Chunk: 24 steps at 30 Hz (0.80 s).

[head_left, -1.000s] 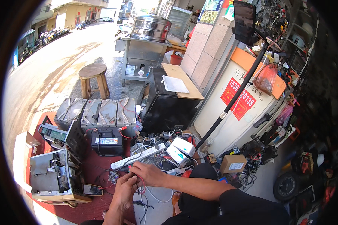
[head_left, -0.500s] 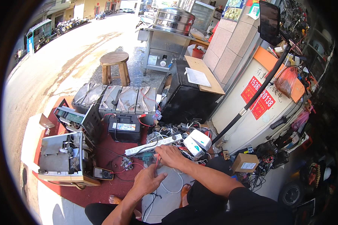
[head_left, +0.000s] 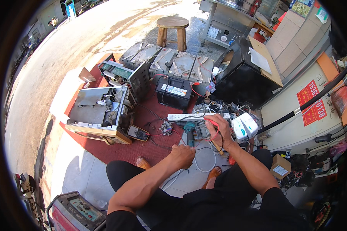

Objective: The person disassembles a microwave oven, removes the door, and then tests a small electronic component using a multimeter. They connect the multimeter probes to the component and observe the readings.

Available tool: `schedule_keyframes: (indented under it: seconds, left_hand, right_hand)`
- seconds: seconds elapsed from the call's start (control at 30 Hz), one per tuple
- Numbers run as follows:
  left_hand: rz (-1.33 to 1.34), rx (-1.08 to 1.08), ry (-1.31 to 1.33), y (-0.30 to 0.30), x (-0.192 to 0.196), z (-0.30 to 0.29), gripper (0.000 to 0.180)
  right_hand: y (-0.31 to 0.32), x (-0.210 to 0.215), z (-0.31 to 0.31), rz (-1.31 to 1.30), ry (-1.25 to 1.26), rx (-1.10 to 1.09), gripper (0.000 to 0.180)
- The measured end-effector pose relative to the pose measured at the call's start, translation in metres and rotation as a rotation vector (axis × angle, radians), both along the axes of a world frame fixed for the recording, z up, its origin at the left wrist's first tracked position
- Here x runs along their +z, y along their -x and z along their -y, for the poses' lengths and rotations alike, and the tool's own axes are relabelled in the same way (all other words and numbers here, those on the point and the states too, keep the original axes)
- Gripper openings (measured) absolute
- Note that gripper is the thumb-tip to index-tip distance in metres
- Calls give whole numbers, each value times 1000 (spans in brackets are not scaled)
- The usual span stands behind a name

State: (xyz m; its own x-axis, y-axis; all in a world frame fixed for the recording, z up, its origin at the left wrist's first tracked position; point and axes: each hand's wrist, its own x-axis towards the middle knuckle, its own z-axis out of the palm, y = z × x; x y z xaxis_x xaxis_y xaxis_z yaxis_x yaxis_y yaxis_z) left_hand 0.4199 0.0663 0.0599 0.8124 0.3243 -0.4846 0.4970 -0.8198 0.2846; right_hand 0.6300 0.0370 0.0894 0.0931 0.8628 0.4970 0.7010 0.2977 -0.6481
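Note:
My right hand (head_left: 220, 133) is closed on a red test lead (head_left: 217, 127), which loops beside the fingers. It is above a grey metal part (head_left: 201, 130) and just in front of a white power strip (head_left: 198, 116). My left hand (head_left: 182, 157) is lower and to the left, fingers curled; what it holds, if anything, is hidden. Just beyond that hand lies a teal cordless drill (head_left: 189, 134). A multimeter (head_left: 137, 133) rests on the red mat (head_left: 104, 152), its red lead running right past a small clump of metal parts (head_left: 166, 128).
A black battery (head_left: 173, 93) with clips stands ahead, before a row of grey batteries (head_left: 171, 63). Opened equipment cases (head_left: 98, 109) sit left. White boxes (head_left: 244, 126) and tangled cables are right, near a black cabinet (head_left: 245, 73). A red machine (head_left: 77, 211) stands lower left.
The view has swung left and down, bringing the red machine in. My hands have moved apart; the left has curled closed, and the right holds the red lead. The drill shows more fully.

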Motion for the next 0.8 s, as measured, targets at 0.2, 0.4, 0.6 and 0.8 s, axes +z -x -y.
schedule_keyframes:
  seconds: [0.2,0.4,0.6,0.8]
  left_hand:
    - [-124,-87,247,-9,-8,11,46]
    - [-242,-121,180,-13,-10,20,49]
    - [-125,-261,121,-5,-8,10,58]
    - [35,-172,-149,-9,-26,19,53]
  right_hand:
    - [48,-5,3,-184,-4,47,18]
    - [99,-28,-15,-226,54,243,19]
    - [105,15,8,-196,30,188,19]
    - [101,58,11,-155,-55,280,15]
